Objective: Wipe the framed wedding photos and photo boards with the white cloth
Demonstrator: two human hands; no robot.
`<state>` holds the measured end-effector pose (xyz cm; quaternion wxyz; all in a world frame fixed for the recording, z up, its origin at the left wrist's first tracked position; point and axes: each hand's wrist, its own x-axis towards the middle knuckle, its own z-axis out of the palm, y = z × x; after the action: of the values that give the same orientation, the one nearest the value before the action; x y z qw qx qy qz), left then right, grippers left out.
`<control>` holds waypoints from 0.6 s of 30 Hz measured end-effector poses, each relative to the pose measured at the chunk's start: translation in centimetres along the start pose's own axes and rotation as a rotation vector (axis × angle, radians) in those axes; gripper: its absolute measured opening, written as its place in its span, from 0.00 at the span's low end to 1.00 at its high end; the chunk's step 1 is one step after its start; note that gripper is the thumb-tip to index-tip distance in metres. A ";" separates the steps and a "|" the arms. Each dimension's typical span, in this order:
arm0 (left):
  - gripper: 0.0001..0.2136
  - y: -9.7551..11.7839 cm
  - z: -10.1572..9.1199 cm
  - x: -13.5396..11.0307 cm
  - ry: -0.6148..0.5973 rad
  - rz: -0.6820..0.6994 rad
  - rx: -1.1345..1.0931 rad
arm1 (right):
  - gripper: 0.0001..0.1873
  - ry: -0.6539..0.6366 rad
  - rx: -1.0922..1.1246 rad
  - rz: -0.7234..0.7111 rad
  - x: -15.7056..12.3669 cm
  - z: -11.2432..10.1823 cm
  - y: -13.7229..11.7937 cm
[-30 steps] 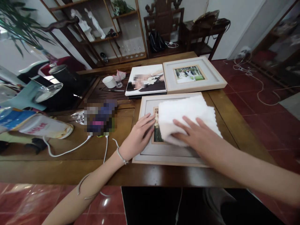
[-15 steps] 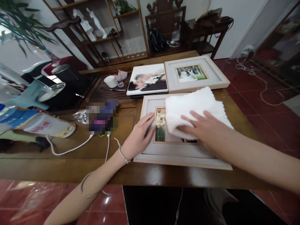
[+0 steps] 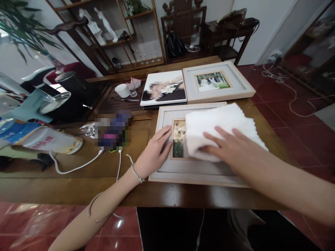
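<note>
A light wooden picture frame [image 3: 193, 176] with a pale mat lies flat on the table in front of me. My left hand [image 3: 156, 151] rests on its left side, fingers stretched out and lying flat, holding nothing. On the frame's right half is a folded white fluffy cloth [image 3: 222, 120], which hides most of the photo [image 3: 178, 148] in the middle. My right hand [image 3: 230, 146] presses down on the cloth and grips it near its lower edge, with the fingers somewhat spread. The cloth's right corner reaches past the frame.
Behind lie a second framed photo [image 3: 242, 82] and a photo panel [image 3: 163, 97] on the wooden table [image 3: 125, 190]. To the left are a white cup [image 3: 122, 90], a labelled can [image 3: 52, 139], a blurred-out item with white cables [image 3: 75, 170], and a dark pot [image 3: 59, 106].
My right hand and the white cloth have slid a little toward me and to the right over the frame. My left hand stays in place on the frame.
</note>
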<state>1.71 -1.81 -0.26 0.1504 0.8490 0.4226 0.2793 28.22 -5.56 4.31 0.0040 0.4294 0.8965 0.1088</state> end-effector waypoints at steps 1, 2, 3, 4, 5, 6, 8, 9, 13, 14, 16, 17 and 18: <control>0.20 0.0 0.0 0.0 0.001 -0.001 0.001 | 0.29 0.002 -0.041 -0.007 1.0 0.2 1.1; 0.20 0.0 0.0 0.0 0.001 -0.002 0.002 | 0.30 0.012 -0.079 -0.009 1.9 0.3 2.2; 0.20 0.0 0.0 0.0 0.002 -0.003 0.004 | 0.31 0.027 -0.112 -0.009 2.8 0.4 3.3; 0.20 0.0 0.0 0.0 0.002 -0.004 0.006 | 0.31 0.037 -0.137 -0.004 3.5 0.5 4.3; 0.19 0.0 -0.1 0.0 0.003 -0.004 0.007 | 0.31 0.030 -0.152 0.004 4.2 0.7 5.2; 0.19 0.1 -0.1 0.1 0.002 -0.007 0.007 | 0.32 0.005 -0.156 0.013 4.7 0.9 5.8; 0.19 0.1 -0.1 0.1 0.000 -0.014 0.005 | 0.33 -0.058 -0.138 0.020 5.1 1.3 6.2; 0.19 0.1 -0.1 0.1 -0.001 -0.015 0.005 | 0.33 -0.079 -0.126 0.018 5.0 1.4 6.0; 0.19 0.1 -0.1 0.1 0.006 -0.005 0.007 | 0.31 -0.067 -0.080 0.014 3.0 1.8 3.1; 0.19 0.1 -0.1 0.1 0.008 -0.002 0.006 | 0.30 -0.068 -0.048 0.014 2.1 1.8 2.1; 0.19 0.0 0.0 0.1 0.007 0.000 0.005 | 0.25 -0.067 0.052 -0.009 0.1 1.7 0.1; 0.19 0.0 0.0 0.1 0.005 0.000 0.005 | 0.22 -0.060 0.112 -0.041 -1.0 1.5 -0.8; 0.19 0.0 0.0 0.1 0.003 -0.001 0.007 | 0.19 -0.050 0.169 -0.080 -2.1 1.1 -1.6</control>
<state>1.76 -1.76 -0.18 0.1470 0.8488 0.4242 0.2791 28.39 -7.97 2.73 -0.0057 0.3948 0.9185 0.0217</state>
